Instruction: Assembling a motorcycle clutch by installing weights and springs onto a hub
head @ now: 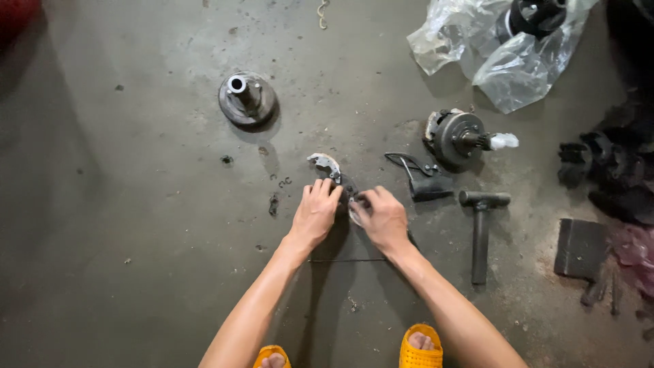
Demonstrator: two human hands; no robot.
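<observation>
Both hands meet on the concrete floor (136,225): the left hand (315,215) presses fingers down on a small metal part (346,193), the right hand (383,218) pinches its edge. A curved shoe (324,163) lies just beyond; a hammer (481,232) lies near to the right.

On the concrete floor (136,225) I see a metal hub (246,99) upper left, a hammer (481,232) at right, a round drum assembly (458,138) above it, and crumpled clear plastic bags (504,54) beyond.
</observation>
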